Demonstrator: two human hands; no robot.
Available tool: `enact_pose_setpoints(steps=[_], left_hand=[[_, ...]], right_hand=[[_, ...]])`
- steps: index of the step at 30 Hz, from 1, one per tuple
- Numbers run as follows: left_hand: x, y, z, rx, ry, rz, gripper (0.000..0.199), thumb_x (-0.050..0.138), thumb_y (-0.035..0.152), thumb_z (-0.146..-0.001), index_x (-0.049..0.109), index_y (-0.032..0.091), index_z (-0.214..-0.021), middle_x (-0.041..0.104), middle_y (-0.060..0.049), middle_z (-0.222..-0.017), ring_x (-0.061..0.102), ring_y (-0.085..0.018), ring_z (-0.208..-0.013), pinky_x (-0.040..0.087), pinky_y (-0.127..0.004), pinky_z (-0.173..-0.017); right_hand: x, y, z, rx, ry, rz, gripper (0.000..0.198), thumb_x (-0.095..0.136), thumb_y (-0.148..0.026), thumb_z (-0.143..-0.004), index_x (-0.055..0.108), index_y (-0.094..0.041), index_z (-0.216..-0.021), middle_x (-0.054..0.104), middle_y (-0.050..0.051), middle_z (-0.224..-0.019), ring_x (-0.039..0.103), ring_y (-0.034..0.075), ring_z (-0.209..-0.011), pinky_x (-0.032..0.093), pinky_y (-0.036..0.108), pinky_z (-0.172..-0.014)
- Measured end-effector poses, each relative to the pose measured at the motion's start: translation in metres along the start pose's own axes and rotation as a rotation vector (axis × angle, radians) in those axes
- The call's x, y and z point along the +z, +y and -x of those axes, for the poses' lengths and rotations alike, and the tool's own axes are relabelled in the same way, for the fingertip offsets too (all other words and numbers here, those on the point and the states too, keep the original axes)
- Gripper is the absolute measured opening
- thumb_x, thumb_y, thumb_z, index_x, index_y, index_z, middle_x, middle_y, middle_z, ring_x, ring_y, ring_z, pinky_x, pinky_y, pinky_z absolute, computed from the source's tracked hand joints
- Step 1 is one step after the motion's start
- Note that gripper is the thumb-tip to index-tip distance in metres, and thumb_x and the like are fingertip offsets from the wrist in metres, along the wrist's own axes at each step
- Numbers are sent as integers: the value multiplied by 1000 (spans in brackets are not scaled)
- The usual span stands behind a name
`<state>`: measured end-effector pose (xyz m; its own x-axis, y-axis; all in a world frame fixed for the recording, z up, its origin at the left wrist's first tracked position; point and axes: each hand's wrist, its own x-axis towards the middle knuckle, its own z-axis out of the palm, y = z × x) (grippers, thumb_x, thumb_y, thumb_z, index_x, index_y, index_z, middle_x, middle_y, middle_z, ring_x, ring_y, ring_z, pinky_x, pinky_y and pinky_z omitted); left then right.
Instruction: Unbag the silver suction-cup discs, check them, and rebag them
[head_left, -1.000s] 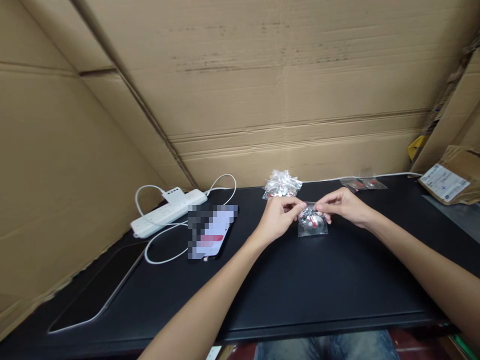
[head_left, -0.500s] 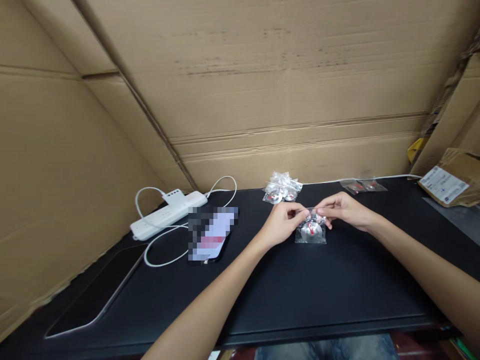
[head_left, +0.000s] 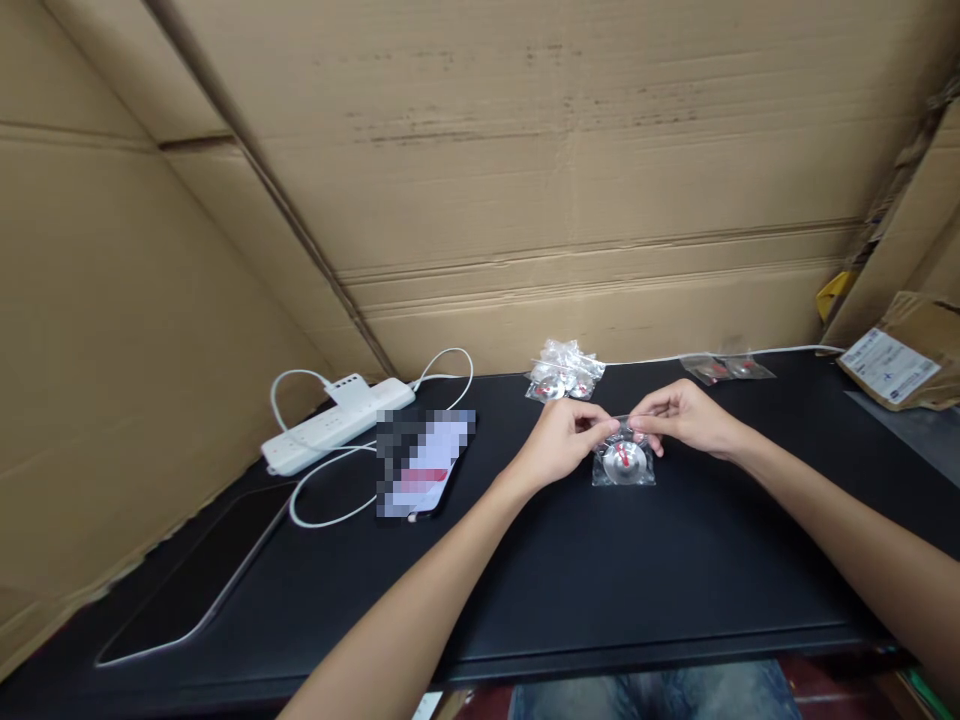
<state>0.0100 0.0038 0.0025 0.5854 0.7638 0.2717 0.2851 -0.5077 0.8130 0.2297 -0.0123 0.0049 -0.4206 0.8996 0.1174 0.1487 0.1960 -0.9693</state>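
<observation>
Between my hands is a small clear plastic bag with a round silvery disc inside, marked by a red piece. My left hand pinches the bag's upper left edge between thumb and fingers. At the upper right edge, my right hand pinches it the same way. The lower part of the bag hangs toward me, close over the black table. Behind my left hand lies a pile of similar clear bags with silvery discs and red bits.
A phone with a blurred-out screen and a white power strip with looping cable lie left. A dark tablet is near the left edge. More flat bags lie back right, beside a labelled cardboard package. Cardboard walls surround the table.
The disc shows a little more clearly in the bag, and the bag has shifted very slightly right. Both hands keep their pinch. The view has tilted slightly.
</observation>
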Motion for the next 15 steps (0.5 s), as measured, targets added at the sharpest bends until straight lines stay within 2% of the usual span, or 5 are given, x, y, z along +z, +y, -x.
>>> enact_pose_setpoints(steps=[8, 11, 15], left_hand=[[1, -1, 1, -7, -65, 67, 28, 59, 37, -90, 71, 14, -81, 61, -1, -69, 51, -11, -61, 39, -25, -59], [0, 1, 1, -7, -88, 78, 29, 59, 40, -90, 71, 14, -84, 63, -2, -71, 53, -12, -63, 40, -25, -60], [-6, 4, 0, 11, -90, 61, 36, 53, 40, -94, 67, 15, -71, 59, 0, -63, 51, -11, -60, 39, -25, -60]], right_hand=[[0, 3, 2, 26, -8, 55, 27, 79, -39, -76, 76, -15, -88, 69, 3, -66, 56, 10, -50, 47, 22, -47], [3, 2, 1, -8, -1, 120, 25, 76, -39, -79, 75, -14, -80, 65, 2, -61, 53, 9, -50, 43, 21, -46], [2, 2, 0, -21, -2, 148, 26, 74, -40, -80, 75, -14, -78, 64, 1, -59, 52, 8, -49, 43, 21, -45]])
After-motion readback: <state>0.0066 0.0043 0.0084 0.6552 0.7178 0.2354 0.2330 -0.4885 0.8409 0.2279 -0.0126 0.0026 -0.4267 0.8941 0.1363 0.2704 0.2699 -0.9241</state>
